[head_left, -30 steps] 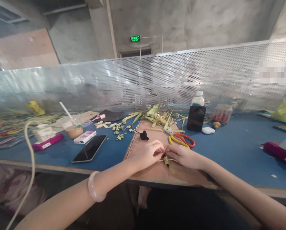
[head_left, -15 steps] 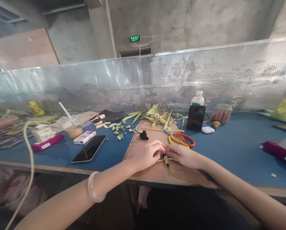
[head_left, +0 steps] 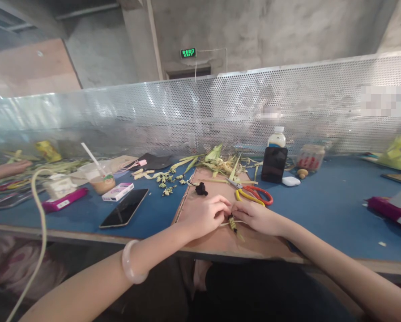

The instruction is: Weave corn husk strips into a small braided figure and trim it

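My left hand (head_left: 205,214) and right hand (head_left: 257,217) meet, fingertips pinched on the woven leaf knot (head_left: 233,224). It is narrow and yellow-green with a dark top end, and it rests on the brown board (head_left: 220,243). Beyond it lie scissors (head_left: 254,195), then loose leaf strips (head_left: 220,164).

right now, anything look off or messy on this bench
Only clutter: leaf scraps lie strewn across the board's far edge and the table. Nothing looks broken or tipped. Left hand and right hand pinch a woven piece.

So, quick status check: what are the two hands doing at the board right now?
Left hand and right hand both pinching the small woven leaf piece. Piece low over the brown board. Scissors just beyond, not touching either.
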A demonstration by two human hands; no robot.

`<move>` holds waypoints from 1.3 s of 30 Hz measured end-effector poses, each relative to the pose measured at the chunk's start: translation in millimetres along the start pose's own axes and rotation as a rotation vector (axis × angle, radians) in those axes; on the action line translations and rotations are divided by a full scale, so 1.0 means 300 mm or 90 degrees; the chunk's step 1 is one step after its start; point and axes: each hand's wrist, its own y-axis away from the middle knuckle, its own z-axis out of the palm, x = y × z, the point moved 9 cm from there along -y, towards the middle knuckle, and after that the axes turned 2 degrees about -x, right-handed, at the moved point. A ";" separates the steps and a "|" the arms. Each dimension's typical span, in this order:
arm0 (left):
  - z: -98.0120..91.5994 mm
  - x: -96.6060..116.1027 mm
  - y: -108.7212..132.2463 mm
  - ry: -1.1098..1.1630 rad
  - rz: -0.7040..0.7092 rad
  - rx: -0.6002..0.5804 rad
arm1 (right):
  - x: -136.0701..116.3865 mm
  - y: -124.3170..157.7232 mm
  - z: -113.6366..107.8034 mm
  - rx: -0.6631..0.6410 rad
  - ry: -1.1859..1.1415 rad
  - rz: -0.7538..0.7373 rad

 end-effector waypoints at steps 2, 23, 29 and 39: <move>0.003 0.001 0.000 0.002 0.001 -0.003 | -0.003 0.001 -0.001 -0.001 0.000 -0.001; 0.019 -0.020 -0.017 0.081 -0.016 0.004 | 0.005 -0.001 0.007 -0.022 0.029 0.015; 0.026 -0.027 -0.015 0.046 -0.026 -0.006 | 0.014 -0.006 0.021 -0.024 0.082 0.010; 0.024 -0.036 -0.006 -0.005 -0.049 0.004 | 0.017 0.001 0.013 -0.010 0.103 0.033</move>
